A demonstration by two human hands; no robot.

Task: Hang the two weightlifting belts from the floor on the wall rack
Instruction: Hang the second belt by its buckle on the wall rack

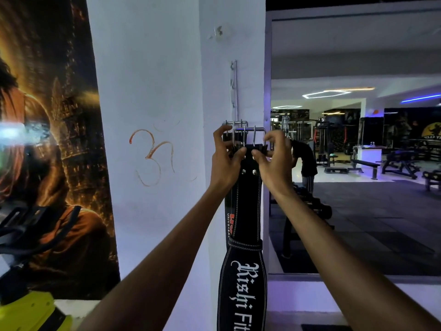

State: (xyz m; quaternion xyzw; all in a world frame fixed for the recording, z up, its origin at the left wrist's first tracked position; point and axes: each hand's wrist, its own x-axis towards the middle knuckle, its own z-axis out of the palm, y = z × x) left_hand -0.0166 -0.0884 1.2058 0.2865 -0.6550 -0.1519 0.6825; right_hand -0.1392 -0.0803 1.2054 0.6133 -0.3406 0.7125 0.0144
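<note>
A black weightlifting belt (243, 271) with white lettering hangs down the white pillar, its steel buckle (249, 136) raised to the foot of the white wall rack (235, 89). My left hand (226, 158) grips the buckle end from the left. My right hand (274, 161) pinches the same end from the right. Behind it hangs a second black belt (228, 211) with red and white print; its buckle (235, 123) sits at the rack's lowest hook. Whether the front buckle is over a hook is hidden by my fingers.
A large poster (47, 139) covers the wall on the left. A black and yellow object (26, 309) sits at lower left. A mirror (358, 139) on the right reflects gym benches, machines and a bent-over person.
</note>
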